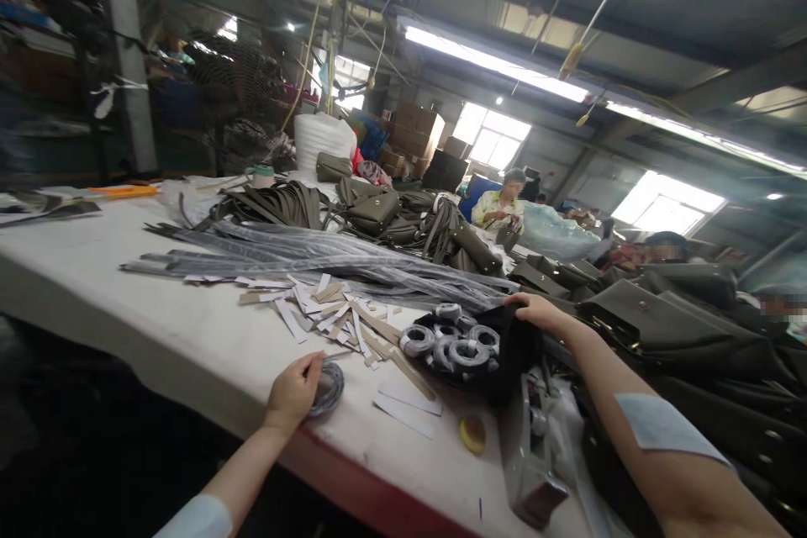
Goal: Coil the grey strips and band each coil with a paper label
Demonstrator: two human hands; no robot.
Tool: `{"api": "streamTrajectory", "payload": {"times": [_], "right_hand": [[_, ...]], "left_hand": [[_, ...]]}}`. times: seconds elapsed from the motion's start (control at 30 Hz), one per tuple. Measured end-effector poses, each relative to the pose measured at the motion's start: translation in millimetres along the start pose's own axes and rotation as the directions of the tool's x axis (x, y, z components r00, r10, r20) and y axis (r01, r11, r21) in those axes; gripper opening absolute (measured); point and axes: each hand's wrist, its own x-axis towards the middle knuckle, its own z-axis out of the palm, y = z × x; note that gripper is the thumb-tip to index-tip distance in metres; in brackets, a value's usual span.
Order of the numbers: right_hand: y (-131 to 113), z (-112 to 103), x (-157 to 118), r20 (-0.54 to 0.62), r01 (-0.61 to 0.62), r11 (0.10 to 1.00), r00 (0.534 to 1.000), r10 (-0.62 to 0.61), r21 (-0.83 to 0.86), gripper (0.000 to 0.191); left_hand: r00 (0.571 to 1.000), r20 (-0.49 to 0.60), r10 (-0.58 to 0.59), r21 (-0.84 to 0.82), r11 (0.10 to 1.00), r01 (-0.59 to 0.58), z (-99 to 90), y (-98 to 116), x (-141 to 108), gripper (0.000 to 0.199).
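My left hand (295, 387) is closed on a coiled strap (329, 391) in a greyish wrap, held at the table's near edge. Fingers of my right hand (537, 311) pinch the rim of a black cloth bag (518, 353). Several similar wrapped coils (467, 352) lie in the bag's mouth, some with a white band round them. Between my hands and beyond them is a loose heap of white and tan paper strips (340, 311). Long straps in translucent wrap (303, 252) stretch across the table behind that heap.
A tape dispenser (533, 458) stands by the bag, near a yellow-and-brown round object (472, 435). Dark olive handbags (668, 319) are piled at right, with more bags (371, 214) at the back. A person (498, 208) works across the table (208, 319).
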Motion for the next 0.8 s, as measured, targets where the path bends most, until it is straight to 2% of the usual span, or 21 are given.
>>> {"api": "streamTrajectory", "payload": {"times": [0.1,0.2,0.27,0.37,0.5,0.63,0.73,0.8], "right_hand": [[-22,30,35,0.083,0.044,0.999,0.996,-0.044,0.003,0.022],[-38,63,68,0.118,0.035,0.996,0.993,-0.025,-0.083,0.031],[-46,85,85,0.141,0.037,0.986,0.990,-0.014,-0.163,0.031],[-53,117,100,0.192,0.067,0.961,0.981,-0.014,-0.268,0.032],[-58,148,105,0.206,0.051,0.913,0.978,0.037,-0.405,0.035],[-58,159,105,0.175,-0.024,0.858,0.976,0.132,-0.513,0.034],[-54,152,102,0.183,-0.050,0.832,0.967,0.180,-0.552,0.032],[-48,144,97,0.206,-0.024,0.830,0.964,0.166,-0.557,0.032]], "left_hand": [[1.000,-0.010,0.002,0.004,1.000,-0.002,2.3,-1,0,0.043],[1.000,-0.020,0.004,0.010,1.000,-0.004,4.3,-3,-1,0.042],[1.000,-0.029,0.009,0.005,1.000,-0.009,5.3,-5,-1,0.042],[0.999,-0.040,0.023,-0.001,1.000,-0.023,6.6,-6,-3,0.043],[0.998,-0.044,0.036,0.007,0.999,-0.036,7.0,-7,-4,0.043],[0.999,-0.035,0.037,0.004,0.999,-0.037,5.4,-4,-4,0.042],[0.999,-0.027,0.034,0.003,0.999,-0.034,4.9,-2,-4,0.041],[0.999,-0.025,0.033,0.004,0.999,-0.033,5.2,-2,-4,0.041]]}}
